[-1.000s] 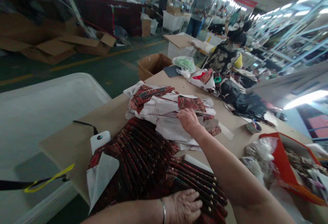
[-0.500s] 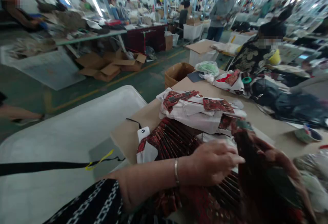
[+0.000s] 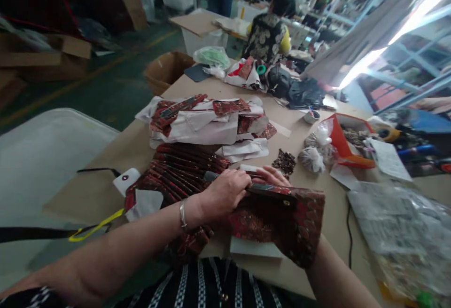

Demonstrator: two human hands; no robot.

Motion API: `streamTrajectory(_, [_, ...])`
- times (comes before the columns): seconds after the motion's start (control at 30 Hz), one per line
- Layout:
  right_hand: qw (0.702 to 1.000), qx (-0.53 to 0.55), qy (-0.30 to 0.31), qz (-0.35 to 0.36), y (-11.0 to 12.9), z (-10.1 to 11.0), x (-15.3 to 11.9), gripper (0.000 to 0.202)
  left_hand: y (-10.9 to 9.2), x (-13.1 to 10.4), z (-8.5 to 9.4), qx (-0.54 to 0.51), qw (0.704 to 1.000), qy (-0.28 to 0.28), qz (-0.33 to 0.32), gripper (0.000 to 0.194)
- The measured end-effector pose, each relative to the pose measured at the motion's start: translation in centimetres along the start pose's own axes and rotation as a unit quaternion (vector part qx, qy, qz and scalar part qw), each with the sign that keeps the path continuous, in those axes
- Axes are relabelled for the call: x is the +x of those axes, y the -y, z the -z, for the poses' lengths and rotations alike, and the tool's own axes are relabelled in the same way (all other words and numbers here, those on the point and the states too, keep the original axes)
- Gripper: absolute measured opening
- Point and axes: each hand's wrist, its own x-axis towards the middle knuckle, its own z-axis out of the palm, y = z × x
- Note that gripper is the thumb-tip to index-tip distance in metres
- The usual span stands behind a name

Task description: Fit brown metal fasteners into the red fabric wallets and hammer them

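Note:
A dark red patterned piece (image 3: pixel 303 223), which looks like part of a purse and has a small brass-coloured stud, is held up in front of me. My left hand (image 3: pixel 229 188) is closed on its upper edge, thumb and fingers pinched together. From behind, my right hand (image 3: pixel 273 176) supports the same piece; its fingertips show above the edge and the palm is hidden. Left of my hands, a row of similar dark red pieces (image 3: pixel 176 171) lies overlapped on the table. Under the held piece is a white sheet (image 3: pixel 255 247).
Behind the row lies a pile of white and red pieces (image 3: pixel 200 127). A heap of small dark metal parts (image 3: pixel 283 162), plastic bags (image 3: pixel 313 157) and an orange box (image 3: pixel 352 141) are to the right. A white device (image 3: pixel 126 181) with a cable sits left. A person (image 3: pixel 268 35) sits beyond.
My view has swung down and to the right. The held piece has turned from upright to lying across, and my left hand, previously beside it, now grips its edge.

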Motion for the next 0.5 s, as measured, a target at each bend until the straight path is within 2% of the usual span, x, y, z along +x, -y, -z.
streamTrajectory(0.1, [0.992, -0.001, -0.116, 0.057, 2.2, 3.2, -1.3, 0.027, -0.7, -0.2, 0.3, 0.012, 0.999, 0.019, 0.032, 0.006])
streamTrajectory(0.13, [0.986, -0.038, -0.130, 0.093, 3.3, 3.7, -2.3, 0.025, -1.2, -0.4, 0.4, 0.017, 0.999, 0.032, 0.032, 0.007])
streamTrajectory(0.17, [0.979, -0.098, -0.120, 0.133, 4.4, 3.9, -3.6, 0.021, -1.7, -0.5, 0.5, 0.020, 0.998, 0.049, 0.026, 0.008])
streamTrajectory(0.23, [0.947, -0.264, 0.000, 0.185, 6.4, 3.2, -6.4, 0.018, -2.8, -1.0, 0.5, 0.016, 0.997, 0.080, 0.008, 0.010])
streamTrajectory(0.3, [0.894, -0.391, 0.108, 0.191, 7.4, 1.9, -9.0, 0.026, -3.9, -1.5, 0.5, -0.017, 0.994, 0.108, -0.004, 0.008])
streamTrajectory(0.33, [0.877, -0.424, 0.135, 0.180, 7.5, 1.4, -10.0, 0.029, -4.4, -1.8, 0.6, -0.042, 0.991, 0.124, -0.006, 0.006])
streamTrajectory(0.37, [0.873, -0.439, 0.148, 0.154, 7.3, 1.2, -10.7, 0.028, -4.7, -1.9, 0.6, -0.069, 0.988, 0.140, -0.005, 0.003])
streamTrajectory(0.43, [0.892, -0.414, 0.168, 0.066, 6.1, 2.0, -11.7, 0.021, -5.0, -1.8, 0.2, -0.116, 0.978, 0.175, 0.002, 0.003])
streamTrajectory(0.5, [0.923, -0.337, 0.179, -0.046, 4.0, 3.8, -11.7, 0.013, -4.7, -1.0, -0.8, -0.141, 0.971, 0.194, 0.015, 0.007])
